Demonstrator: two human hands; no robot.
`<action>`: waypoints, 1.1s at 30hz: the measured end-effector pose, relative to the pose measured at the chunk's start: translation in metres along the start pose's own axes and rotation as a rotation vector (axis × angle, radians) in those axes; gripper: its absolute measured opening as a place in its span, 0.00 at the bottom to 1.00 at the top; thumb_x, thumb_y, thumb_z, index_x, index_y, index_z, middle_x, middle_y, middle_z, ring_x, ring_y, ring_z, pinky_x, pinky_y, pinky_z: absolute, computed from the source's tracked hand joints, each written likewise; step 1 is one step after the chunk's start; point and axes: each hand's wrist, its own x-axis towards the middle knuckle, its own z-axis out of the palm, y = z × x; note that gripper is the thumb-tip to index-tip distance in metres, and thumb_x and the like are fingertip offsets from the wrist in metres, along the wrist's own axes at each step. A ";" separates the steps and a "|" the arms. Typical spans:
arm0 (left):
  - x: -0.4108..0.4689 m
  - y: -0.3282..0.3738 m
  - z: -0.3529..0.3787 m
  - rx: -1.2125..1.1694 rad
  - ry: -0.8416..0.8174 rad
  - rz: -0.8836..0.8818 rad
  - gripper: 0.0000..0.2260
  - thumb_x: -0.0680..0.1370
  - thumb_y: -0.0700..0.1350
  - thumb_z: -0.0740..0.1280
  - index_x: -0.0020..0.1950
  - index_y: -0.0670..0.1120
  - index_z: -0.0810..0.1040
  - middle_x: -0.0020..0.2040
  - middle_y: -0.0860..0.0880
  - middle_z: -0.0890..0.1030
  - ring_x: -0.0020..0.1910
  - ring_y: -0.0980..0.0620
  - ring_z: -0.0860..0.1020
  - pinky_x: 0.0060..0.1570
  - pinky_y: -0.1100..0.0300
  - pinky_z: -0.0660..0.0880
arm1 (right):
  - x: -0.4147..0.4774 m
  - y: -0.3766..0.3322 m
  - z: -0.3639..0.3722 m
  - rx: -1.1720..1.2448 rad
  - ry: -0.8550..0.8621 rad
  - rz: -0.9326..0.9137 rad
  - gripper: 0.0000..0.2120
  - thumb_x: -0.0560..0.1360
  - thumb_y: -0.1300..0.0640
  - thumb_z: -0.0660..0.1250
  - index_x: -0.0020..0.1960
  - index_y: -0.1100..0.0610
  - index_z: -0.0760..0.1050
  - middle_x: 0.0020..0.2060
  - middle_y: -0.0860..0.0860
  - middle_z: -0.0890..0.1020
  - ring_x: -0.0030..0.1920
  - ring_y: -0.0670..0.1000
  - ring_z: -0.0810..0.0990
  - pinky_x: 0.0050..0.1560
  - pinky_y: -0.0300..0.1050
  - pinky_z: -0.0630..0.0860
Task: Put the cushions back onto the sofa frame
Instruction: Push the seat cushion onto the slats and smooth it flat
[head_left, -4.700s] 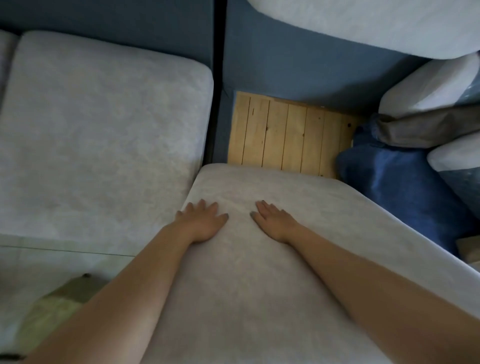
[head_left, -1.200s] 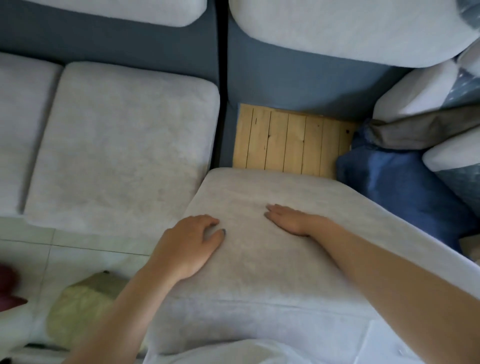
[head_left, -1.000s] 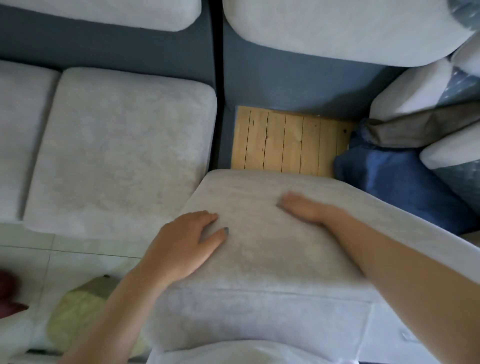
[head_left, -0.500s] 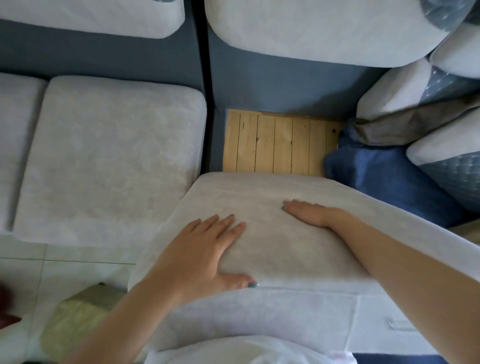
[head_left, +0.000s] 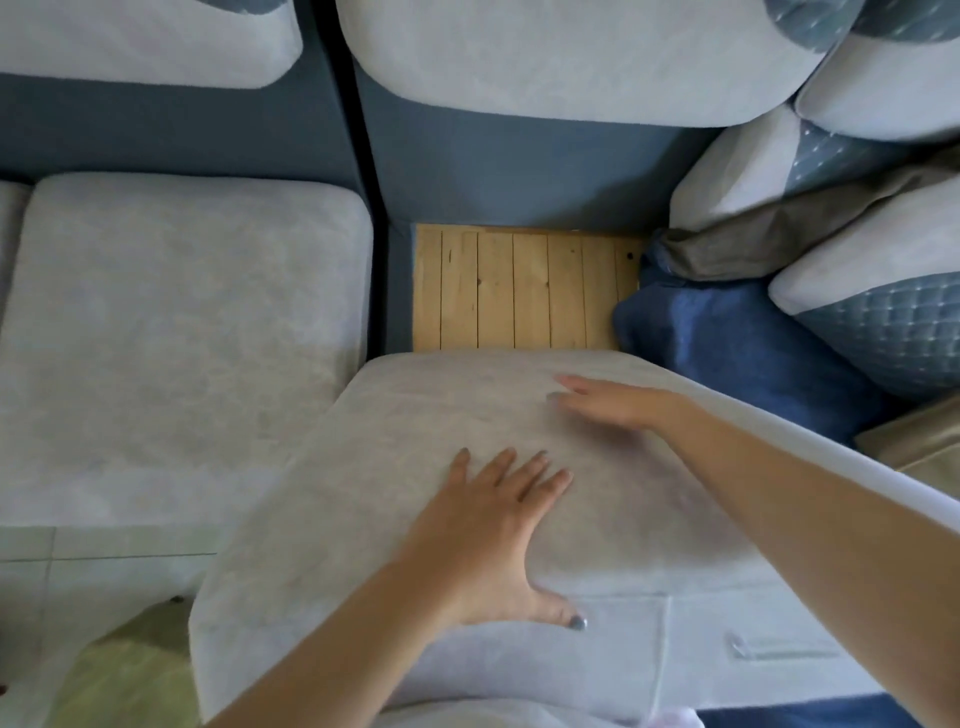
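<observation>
Head camera shows your left hand (head_left: 488, 535) has left the near-left corner of the seat cushion (head_left: 395, 441) and slid towards its middle. It now lies flat with the fingers spread and the thumb reaching over the front edge. Your right hand (head_left: 613, 402) is pressed flat further back and blurred, so it is probably moving. Neither hand has a grip on the cushion: both are open palms pressing down.

The cushion itself has hardly gone in. It lies skewed over the open bay, its near-left corner hanging past the frame over the floor (head_left: 78, 561). The same strip of wooden slats (head_left: 519, 288) shows between its far edge and the sofa back. The neighbouring seat cushion (head_left: 182, 338) is already seated.

So this cushion isn't home yet. It likely needs a push back and a turn to square it, and the blue pillow (head_left: 727, 343) may crowd its right side.
</observation>
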 end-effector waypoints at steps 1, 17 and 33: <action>0.001 -0.001 0.002 0.000 0.004 -0.005 0.51 0.67 0.76 0.62 0.79 0.57 0.39 0.80 0.56 0.39 0.79 0.52 0.41 0.75 0.41 0.40 | -0.002 0.010 0.000 -0.004 0.068 0.017 0.28 0.83 0.42 0.48 0.80 0.49 0.48 0.80 0.49 0.49 0.79 0.51 0.47 0.76 0.50 0.43; 0.006 -0.002 0.013 0.003 0.055 0.010 0.48 0.67 0.78 0.59 0.76 0.66 0.33 0.79 0.61 0.36 0.79 0.56 0.39 0.76 0.47 0.39 | -0.032 0.065 0.002 -0.072 0.105 0.107 0.29 0.83 0.40 0.48 0.80 0.49 0.50 0.79 0.48 0.52 0.79 0.52 0.51 0.77 0.51 0.45; 0.018 0.020 0.015 0.000 0.031 0.038 0.48 0.67 0.77 0.59 0.75 0.67 0.31 0.79 0.58 0.34 0.78 0.55 0.36 0.77 0.48 0.38 | -0.045 0.101 -0.003 -0.133 -0.026 0.154 0.29 0.82 0.38 0.47 0.80 0.48 0.51 0.79 0.48 0.52 0.79 0.52 0.50 0.78 0.53 0.44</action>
